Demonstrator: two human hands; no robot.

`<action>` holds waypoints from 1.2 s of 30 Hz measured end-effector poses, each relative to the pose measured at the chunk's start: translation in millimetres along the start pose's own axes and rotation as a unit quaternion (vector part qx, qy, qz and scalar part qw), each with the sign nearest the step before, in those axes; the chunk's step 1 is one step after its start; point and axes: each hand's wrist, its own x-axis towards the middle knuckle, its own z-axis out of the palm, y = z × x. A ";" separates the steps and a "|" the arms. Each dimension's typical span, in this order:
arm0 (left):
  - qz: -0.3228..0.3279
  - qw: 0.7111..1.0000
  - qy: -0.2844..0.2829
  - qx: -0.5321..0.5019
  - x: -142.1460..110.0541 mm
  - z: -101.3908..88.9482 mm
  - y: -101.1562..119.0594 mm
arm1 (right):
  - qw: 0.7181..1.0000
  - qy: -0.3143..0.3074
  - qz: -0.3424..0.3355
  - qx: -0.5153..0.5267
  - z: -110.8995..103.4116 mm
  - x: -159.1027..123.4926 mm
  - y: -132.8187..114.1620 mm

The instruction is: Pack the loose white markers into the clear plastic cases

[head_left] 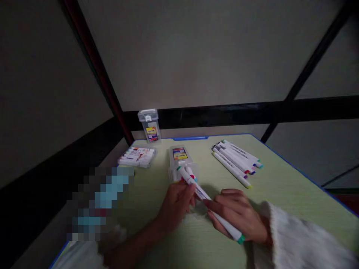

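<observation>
A white marker (226, 225) with green ends slants across the space between my hands. My right hand (238, 213) is closed around its middle, leaving the lower green end sticking out toward me. Closer to the upper end, my left hand (176, 201) pinches it between thumb and fingers. Just beyond, a clear plastic marker box (173, 154) with a yellow and blue label lies on the table. Several markers with red, blue and yellow parts show at its near end, partly hidden by my left hand and the held marker.
Several loose white markers (235, 158) lie in a bunch at the right. A lidded clear box (148, 125) stands upright at the back left, with a flat pack of markers (138, 156) before it. The light table (280, 179) has a blue edge; a pixelated patch covers its left side.
</observation>
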 end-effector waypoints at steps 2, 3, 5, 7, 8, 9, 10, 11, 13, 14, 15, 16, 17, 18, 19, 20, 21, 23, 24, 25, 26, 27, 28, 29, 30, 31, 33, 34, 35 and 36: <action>0.000 1.000 0.000 0.002 -1.0 -0.9 -0.8 | 1.000 -0.007 0.002 0.002 0.4 0.2 -0.1; 0.000 1.000 0.000 0.002 -1.4 -1.3 -1.3 | 1.000 -0.009 0.002 0.002 0.8 0.4 -0.1; 0.001 1.000 -0.003 0.002 -1.6 -2.1 -2.8 | 1.000 -0.010 0.003 0.000 2.2 1.0 -0.5; 0.000 1.000 -0.004 -0.001 -1.4 -3.0 -4.7 | 1.000 -0.007 0.002 -0.005 4.1 1.6 -1.0; 0.000 1.000 -0.005 -0.003 -1.2 -3.4 -5.8 | 1.000 -0.007 0.003 -0.008 5.0 1.8 -1.2; 0.001 1.000 -0.005 -0.006 -0.9 -3.8 -6.8 | 1.000 -0.007 0.002 -0.009 5.7 1.8 -1.4; 0.002 1.000 -0.006 -0.008 -0.7 -4.2 -7.6 | 1.000 -0.008 -0.001 -0.009 6.2 1.7 -1.5; 0.002 1.000 -0.007 -0.010 -0.5 -4.5 -8.2 | 1.000 -0.010 -0.002 -0.009 6.5 1.5 -1.6; 0.003 1.000 -0.009 -0.010 -0.2 -5.0 -8.3 | 1.000 -0.014 -0.001 -0.008 6.4 0.9 -1.6; 0.004 1.000 -0.010 -0.009 0.0 -5.0 -7.9 | 1.000 -0.015 0.000 -0.008 6.2 0.5 -1.5; 0.004 1.000 -0.011 -0.008 0.2 -5.0 -7.3 | 1.000 -0.015 0.000 -0.008 5.9 0.3 -1.4; 0.004 1.000 -0.011 -0.007 0.4 -4.9 -6.6 | 1.000 -0.015 0.001 -0.007 5.7 0.1 -1.3; 0.006 1.000 -0.011 -0.006 0.6 -4.8 -5.9 | 1.000 -0.015 0.002 -0.006 5.3 0.1 -1.3; 0.006 1.000 -0.011 -0.005 0.7 -4.8 -5.3 | 1.000 -0.015 0.002 -0.006 5.0 0.2 -1.3; 0.006 1.000 -0.011 -0.005 0.9 -4.7 -4.9 | 1.000 -0.014 0.002 -0.007 4.8 0.4 -1.4; 0.005 1.000 -0.010 -0.005 0.9 -4.7 -4.6 | 1.000 -0.014 0.004 -0.010 4.5 0.8 -1.6; 0.004 1.000 -0.009 -0.005 1.0 -4.8 -4.6 | 1.000 -0.014 0.004 -0.014 4.4 1.2 -1.8; 0.001 1.000 -0.007 -0.006 0.8 -5.0 -5.1 | 1.000 -0.012 0.004 -0.019 4.4 2.1 -2.0; 0.001 1.000 -0.006 -0.006 0.6 -5.1 -5.5 | 1.000 -0.011 0.004 -0.019 4.5 2.5 -2.0; 0.001 1.000 -0.007 -0.007 0.5 -5.1 -6.0 | 1.000 -0.011 0.004 -0.019 4.7 3.0 -1.9; 0.003 1.000 -0.008 -0.007 0.3 -5.1 -6.5 | 1.000 -0.012 0.004 -0.018 5.0 3.3 -1.6; 0.004 1.000 -0.010 -0.007 0.2 -5.1 -7.2 | 1.000 -0.014 0.005 -0.018 5.3 3.6 -1.2; 0.005 1.000 -0.010 -0.006 0.2 -4.9 -7.8 | 1.000 -0.017 0.006 -0.018 5.6 3.7 -0.8; 0.005 1.000 -0.010 -0.006 0.2 -4.8 -8.4 | 1.000 -0.020 0.007 -0.017 5.7 3.8 -0.4; 0.003 1.000 -0.009 -0.005 0.3 -4.7 -8.9 | 1.000 -0.023 0.007 -0.016 5.8 3.6 0.0; 0.001 1.000 -0.009 -0.004 0.4 -4.6 -9.3 | 1.000 -0.024 0.008 -0.014 5.8 3.4 0.3; -0.003 1.000 -0.011 -0.003 0.4 -4.5 -9.7 | 1.000 -0.025 0.008 -0.009 5.7 2.7 0.6; -0.004 1.000 -0.013 -0.004 0.3 -4.5 -9.9 | 1.000 -0.025 0.008 -0.007 5.7 2.3 0.7; -0.004 1.000 -0.014 -0.003 0.3 -4.6 -10.0 | 1.000 -0.024 0.008 -0.006 5.7 2.0 0.7; -0.002 1.000 -0.014 -0.003 0.2 -4.6 -10.2 | 1.000 -0.024 0.007 -0.005 5.7 1.8 0.7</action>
